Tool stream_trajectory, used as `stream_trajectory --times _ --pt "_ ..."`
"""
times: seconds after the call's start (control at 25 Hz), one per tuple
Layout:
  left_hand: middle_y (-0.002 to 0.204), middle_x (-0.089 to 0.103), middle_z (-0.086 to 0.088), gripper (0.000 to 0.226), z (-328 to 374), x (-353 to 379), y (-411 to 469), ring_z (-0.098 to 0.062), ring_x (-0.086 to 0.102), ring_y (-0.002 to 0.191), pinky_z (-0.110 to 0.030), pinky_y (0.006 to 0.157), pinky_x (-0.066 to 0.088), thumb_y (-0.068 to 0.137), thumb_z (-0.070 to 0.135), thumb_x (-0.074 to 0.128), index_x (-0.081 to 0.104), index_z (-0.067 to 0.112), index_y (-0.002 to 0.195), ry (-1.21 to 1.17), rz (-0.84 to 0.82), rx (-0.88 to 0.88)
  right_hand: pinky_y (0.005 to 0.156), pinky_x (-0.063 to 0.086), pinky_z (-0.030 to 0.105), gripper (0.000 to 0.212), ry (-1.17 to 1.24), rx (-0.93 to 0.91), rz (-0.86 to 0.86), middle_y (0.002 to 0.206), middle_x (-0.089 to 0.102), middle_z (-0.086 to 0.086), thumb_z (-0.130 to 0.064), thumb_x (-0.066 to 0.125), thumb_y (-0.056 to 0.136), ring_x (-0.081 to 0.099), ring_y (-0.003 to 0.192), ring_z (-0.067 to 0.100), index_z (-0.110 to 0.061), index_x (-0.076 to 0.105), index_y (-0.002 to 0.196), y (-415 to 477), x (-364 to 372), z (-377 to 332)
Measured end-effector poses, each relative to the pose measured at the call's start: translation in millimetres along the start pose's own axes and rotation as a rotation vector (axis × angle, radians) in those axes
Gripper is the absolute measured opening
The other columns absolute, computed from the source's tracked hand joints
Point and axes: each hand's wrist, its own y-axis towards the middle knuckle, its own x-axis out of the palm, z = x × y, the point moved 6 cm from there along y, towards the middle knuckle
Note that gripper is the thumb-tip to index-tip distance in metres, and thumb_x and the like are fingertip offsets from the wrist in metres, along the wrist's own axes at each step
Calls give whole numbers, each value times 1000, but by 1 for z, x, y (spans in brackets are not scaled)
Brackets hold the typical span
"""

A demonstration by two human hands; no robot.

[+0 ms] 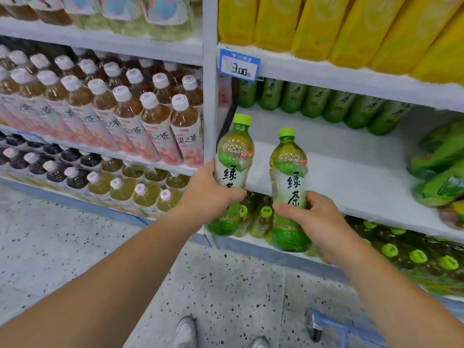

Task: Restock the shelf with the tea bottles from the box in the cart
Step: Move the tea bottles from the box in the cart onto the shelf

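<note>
Before the white shelf (351, 172), each hand (213, 194) (319, 217) grips one upright tea bottle (232, 172) (288, 187).

Person, head-camera view. Two forearms, bare to the frame edge; no sleeves, watch, rings or gloves visible. Left hand (208, 194): bare, fingers unadorned. Right hand (316, 217): bare, same. Footwear: pair of pale grey shoes (185, 332), toes only, below the forearms at the bottom edge, slightly blurred.

You hold two clear, glossy plastic tea bottles (288, 187) at the front edge of a matt white shelf (351, 177); the floor (75, 247) is speckled stone.
</note>
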Motion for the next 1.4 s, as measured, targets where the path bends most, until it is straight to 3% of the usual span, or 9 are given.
stream_trajectory --times 0.2,0.4,0.56,0.64,0.76,0.88,1.08,1.2,1.4 --pt "87 76 5 39 2 8 66 -13 74 80 -34 71 63 70 12 87 66 25 100 -9 8 139 65 57 30 25 -54 -136 139 86 74 -11 -29 84 74 71 77 10 -26 69 94 66 4 -17" --pt "86 71 14 41 17 17 106 8 66 74 -7 54 49 71 15 89 61 33 95 16 -2 297 75 59 34 36 -63 -244 238 90 74 -10 -29 86 69 71 82 11 -26 68 99 110 9 -34" --pt "85 64 21 47 23 25 128 21 59 74 0 60 42 69 17 90 52 39 87 5 72 419 69 52 21 48 -82 -340 256 95 71 -13 -25 88 70 67 85 1 -25 61 109 133 8 -40" --pt "95 65 19 51 19 31 136 14 61 85 -1 70 43 69 19 91 53 40 95 -1 111 469 69 52 18 51 -92 -379 263 96 70 -14 -25 89 69 67 86 -1 -25 59 110 142 7 -38" --pt "114 67 11 59 10 34 146 0 63 105 -10 87 48 70 20 90 56 31 117 -36 141 513 84 59 33 66 -79 -411 244 106 74 -9 -37 89 63 71 95 7 -21 62 121 157 9 -35" --pt "113 64 21 63 5 33 152 7 61 107 -10 91 49 73 17 90 52 34 120 -71 112 513 94 56 37 73 -75 -430 175 117 72 -8 -36 89 69 70 105 7 -20 56 132 164 12 -29" --pt "129 55 13 81 -23 45 154 4 53 116 -16 101 45 76 18 86 41 29 143 73 82 397 79 40 5 69 -159 -410 216 117 59 -20 -27 87 75 55 100 -11 -31 41 127 159 9 -19" --pt "140 38 5 86 -34 55 155 -5 33 126 -10 101 20 83 23 82 31 25 152 201 131 339 71 36 -5 60 -248 -447 275 104 53 -32 -26 86 76 51 91 -20 -35 44 118 157 9 -12" --pt "136 40 -5 68 -26 57 181 -21 37 134 -31 110 31 88 28 77 37 15 142 274 259 302 73 41 -4 54 -276 -524 329 98 55 -33 -29 86 75 53 89 -25 -34 49 114 172 10 -20"
